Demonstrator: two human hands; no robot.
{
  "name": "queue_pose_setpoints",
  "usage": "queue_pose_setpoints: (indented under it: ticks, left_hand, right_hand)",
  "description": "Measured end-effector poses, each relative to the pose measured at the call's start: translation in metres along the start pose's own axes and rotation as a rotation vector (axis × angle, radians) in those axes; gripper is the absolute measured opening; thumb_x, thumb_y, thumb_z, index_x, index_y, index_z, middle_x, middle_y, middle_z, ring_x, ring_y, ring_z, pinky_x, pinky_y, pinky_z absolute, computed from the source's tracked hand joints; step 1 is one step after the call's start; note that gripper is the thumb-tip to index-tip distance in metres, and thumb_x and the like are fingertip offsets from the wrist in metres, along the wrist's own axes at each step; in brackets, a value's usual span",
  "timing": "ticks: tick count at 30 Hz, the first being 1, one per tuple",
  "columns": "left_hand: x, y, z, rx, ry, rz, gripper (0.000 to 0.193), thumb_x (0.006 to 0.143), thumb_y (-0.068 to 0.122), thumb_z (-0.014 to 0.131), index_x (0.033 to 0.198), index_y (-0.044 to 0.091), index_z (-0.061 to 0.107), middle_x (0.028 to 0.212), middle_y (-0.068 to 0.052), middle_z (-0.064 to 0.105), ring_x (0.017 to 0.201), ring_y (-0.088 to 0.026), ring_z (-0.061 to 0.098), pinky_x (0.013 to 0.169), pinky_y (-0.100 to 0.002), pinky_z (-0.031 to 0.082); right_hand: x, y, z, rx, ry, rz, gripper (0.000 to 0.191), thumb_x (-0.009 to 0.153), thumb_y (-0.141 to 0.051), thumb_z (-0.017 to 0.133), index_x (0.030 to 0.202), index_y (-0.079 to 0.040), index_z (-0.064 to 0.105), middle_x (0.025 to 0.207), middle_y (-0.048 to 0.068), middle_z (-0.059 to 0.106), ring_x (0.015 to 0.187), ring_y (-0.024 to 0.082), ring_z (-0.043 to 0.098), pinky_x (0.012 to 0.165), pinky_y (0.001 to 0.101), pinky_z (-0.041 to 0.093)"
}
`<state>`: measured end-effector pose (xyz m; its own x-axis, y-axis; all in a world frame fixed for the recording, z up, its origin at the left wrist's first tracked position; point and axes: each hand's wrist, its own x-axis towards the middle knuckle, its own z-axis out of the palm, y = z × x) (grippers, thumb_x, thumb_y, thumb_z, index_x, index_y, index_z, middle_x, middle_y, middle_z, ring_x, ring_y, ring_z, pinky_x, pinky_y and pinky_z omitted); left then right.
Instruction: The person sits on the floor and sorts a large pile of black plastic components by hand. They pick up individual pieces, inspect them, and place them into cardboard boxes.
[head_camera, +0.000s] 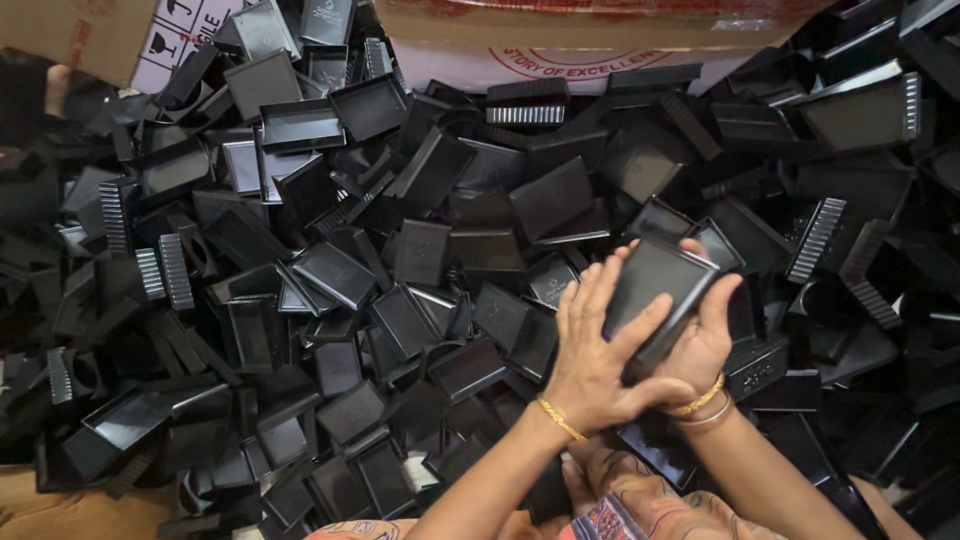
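Observation:
Both of my hands grip one black rectangular plastic tray (655, 285) just above a big heap of the same black trays (400, 250). My left hand (590, 350) presses on its near left side, fingers spread up along the edge and thumb across the front. My right hand (705, 335) cups it from the right and from beneath, fingertips showing at its top right corner. The tray is tilted, its flat face toward me. Gold bangles sit on both wrists.
Black trays and ribbed black plastic parts (815, 240) cover nearly the whole view. Cardboard boxes (560, 35) stand at the far edge, another at top left (90, 30). A patterned garment (610, 505) shows at the bottom, and brown floor (60, 510) at bottom left.

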<state>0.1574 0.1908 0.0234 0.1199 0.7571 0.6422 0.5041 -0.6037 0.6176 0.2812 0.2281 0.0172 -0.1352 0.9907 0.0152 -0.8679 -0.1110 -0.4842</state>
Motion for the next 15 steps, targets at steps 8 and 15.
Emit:
queue_pose_setpoints:
  ticks: [8,15]
  left_hand:
    - [0.012,0.0,-0.038,-0.228,-0.119,0.16,0.052,0.087,-0.002,0.073,0.134,-0.005,0.053,0.127,-0.024,0.066,0.122,-0.04,0.07,0.105,-0.043,0.059]
    - [0.106,-0.005,-0.072,-0.025,0.014,0.54,0.036,0.099,-0.004,0.058,0.134,0.001,0.058,0.133,-0.022,0.064,0.127,-0.04,0.068,0.111,-0.049,0.056]
  right_hand:
    - [0.009,-0.025,-0.041,-0.75,0.009,-0.5,0.074,0.112,-0.071,0.026,0.091,-0.006,0.054,0.08,0.012,0.055,0.07,0.023,0.053,0.096,0.0362,0.049]
    - [0.052,-0.05,-0.035,-0.787,-0.152,-0.678,0.051,0.114,-0.052,0.049,0.127,-0.002,0.05,0.122,0.013,0.056,0.114,0.024,0.054,0.107,0.0418,0.043]
